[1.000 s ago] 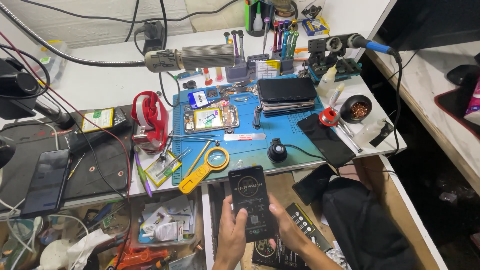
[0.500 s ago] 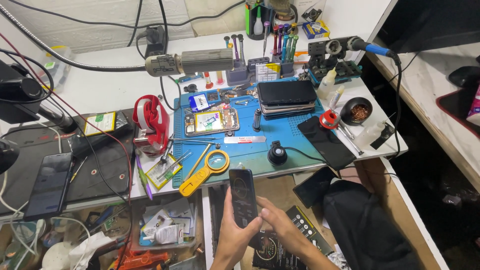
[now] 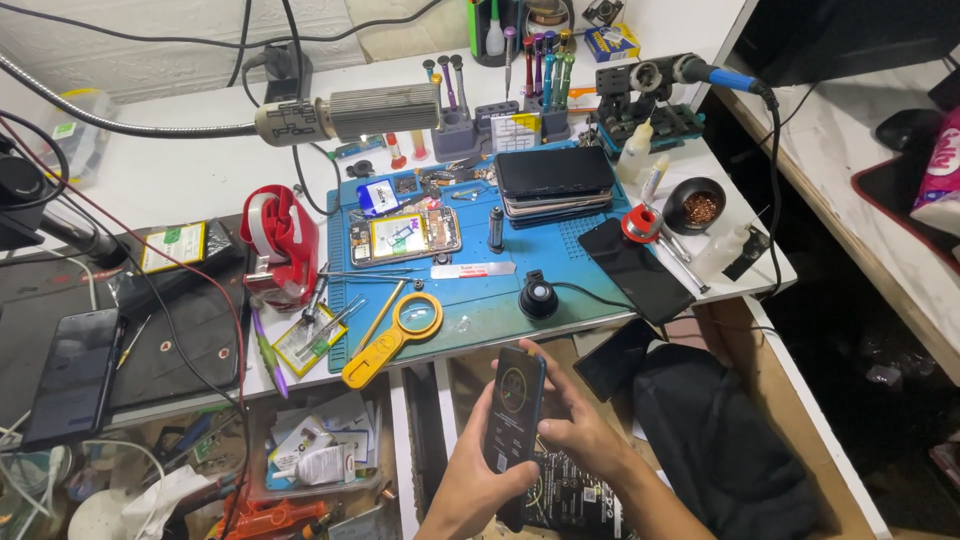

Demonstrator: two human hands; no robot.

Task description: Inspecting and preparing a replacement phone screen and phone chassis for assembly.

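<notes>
Both hands are working one dark smartphone [image 3: 514, 408] just below the front edge of the bench. The left hand [image 3: 478, 470] is cradling it from underneath, fingers wrapped closed round the lower body, while the right hand [image 3: 566, 425] is pressing in from the side, fingers curled against the phone's right edge. The phone is standing nearly upright and turned partly edge-on, lit screen facing left, hanging over an open drawer and touching nothing on the bench.

By the look of it, this is the handling-and-checking stage: the unit is being turned over in the grip rather than opened. Any next move is calling for a firm two-handed hold, because the phone is hanging free in the air.

Room is tight up top. The blue repair mat [image 3: 580, 290] is crowded: an opened phone with exposed internals [image 3: 405, 238], a stack of phones [image 3: 556, 182], a loose black screen panel [image 3: 642, 270] poking over the bench edge, a yellow magnifier [image 3: 395, 335] and a small black loupe [image 3: 538, 297] sitting right at the near lip. The clearest space is looking to be where the hands already are, between the bench edge and the black bag [image 3: 720, 440] to the right.
</notes>
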